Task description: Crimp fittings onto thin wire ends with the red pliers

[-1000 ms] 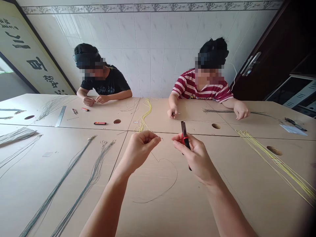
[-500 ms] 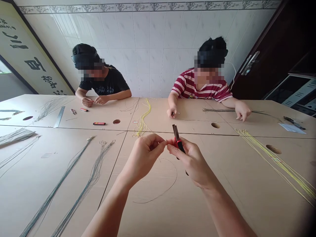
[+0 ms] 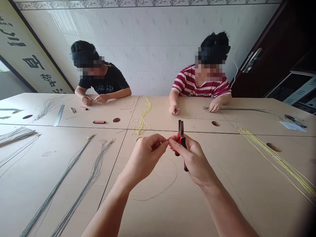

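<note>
My left hand (image 3: 149, 153) is closed, thumb and forefinger pinching the end of a thin grey cord (image 3: 170, 182) that loops down over the table. Red-and-black pliers (image 3: 183, 141) rest in my right hand (image 3: 192, 156), their dark jaws pointing up and away from me. The handles pass between the right fingers, while that hand's thumb and fingertip meet at the left fingertips. A tiny piece sits at this meeting point, too small to name. Beyond my left hand lies a bundle of yellow cords (image 3: 144, 117).
Grey-green cord bundles (image 3: 61, 181) lie on the left of the table (image 3: 158, 217), yellow cords (image 3: 274, 156) on the right. Two people (image 3: 101, 82) (image 3: 201, 80) sit opposite, hands on the tabletop. A steel ruler (image 3: 59, 115), a red marker (image 3: 99, 122) and round holes (image 3: 216, 123) lie beyond.
The pliers have turned more upright in my right hand, with more of the handles showing. My fingertips stay together. The person at the right has drawn one hand inward to the dark cords.
</note>
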`<state>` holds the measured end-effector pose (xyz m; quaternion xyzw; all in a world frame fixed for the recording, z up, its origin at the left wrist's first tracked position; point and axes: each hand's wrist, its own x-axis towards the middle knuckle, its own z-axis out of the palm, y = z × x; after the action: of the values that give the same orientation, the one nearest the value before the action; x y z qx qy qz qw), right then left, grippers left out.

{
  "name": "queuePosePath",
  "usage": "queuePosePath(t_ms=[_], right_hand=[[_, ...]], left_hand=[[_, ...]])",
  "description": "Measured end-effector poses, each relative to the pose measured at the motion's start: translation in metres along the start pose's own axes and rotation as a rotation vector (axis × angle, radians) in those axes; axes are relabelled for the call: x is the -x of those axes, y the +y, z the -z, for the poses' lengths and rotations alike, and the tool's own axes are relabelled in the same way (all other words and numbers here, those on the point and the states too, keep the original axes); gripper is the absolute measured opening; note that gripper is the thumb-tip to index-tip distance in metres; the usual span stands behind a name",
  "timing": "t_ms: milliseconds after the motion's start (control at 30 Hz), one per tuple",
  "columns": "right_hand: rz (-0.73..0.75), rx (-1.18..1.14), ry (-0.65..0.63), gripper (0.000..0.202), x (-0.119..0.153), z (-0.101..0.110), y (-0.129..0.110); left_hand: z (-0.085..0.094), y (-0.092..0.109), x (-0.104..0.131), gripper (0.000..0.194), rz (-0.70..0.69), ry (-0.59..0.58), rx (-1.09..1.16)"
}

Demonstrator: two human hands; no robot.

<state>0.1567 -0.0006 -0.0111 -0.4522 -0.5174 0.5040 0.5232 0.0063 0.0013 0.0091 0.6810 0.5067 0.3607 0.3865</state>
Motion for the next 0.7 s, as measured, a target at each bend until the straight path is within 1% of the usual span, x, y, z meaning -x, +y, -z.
queuePosePath(t_ms=[300, 467, 500, 533, 600, 667, 700], right_hand=[[0.027, -0.038, 0.016, 0.022, 0.001, -0.004, 0.003], [0.003, -0.058, -0.038, 0.023, 0.000, 0.000, 0.004], [-0.017, -0.069, -0.058, 0.023, 0.000, 0.002, 0.004], [-0.044, -0.079, -0.082, 0.023, 0.000, 0.004, 0.004], [-0.102, -0.100, -0.141, 0.024, 0.000, 0.007, 0.004], [-0.141, -0.125, -0.208, 0.024, 0.000, 0.010, 0.003], [-0.149, -0.142, -0.243, 0.024, 0.000, 0.011, 0.003]], left_hand=[[0.000, 0.002, 0.001, 0.023, -0.022, 0.013, -0.010], [0.009, 0.005, 0.004, 0.022, -0.037, -0.081, -0.056], [0.013, 0.004, 0.004, 0.022, -0.033, -0.076, -0.068], [0.016, 0.004, 0.004, 0.022, -0.025, -0.048, -0.074], [0.023, 0.001, 0.003, 0.022, -0.015, 0.038, -0.055], [0.027, -0.002, 0.001, 0.019, -0.049, 0.084, 0.004], [0.029, -0.003, 0.000, 0.018, -0.079, 0.078, 0.037]])
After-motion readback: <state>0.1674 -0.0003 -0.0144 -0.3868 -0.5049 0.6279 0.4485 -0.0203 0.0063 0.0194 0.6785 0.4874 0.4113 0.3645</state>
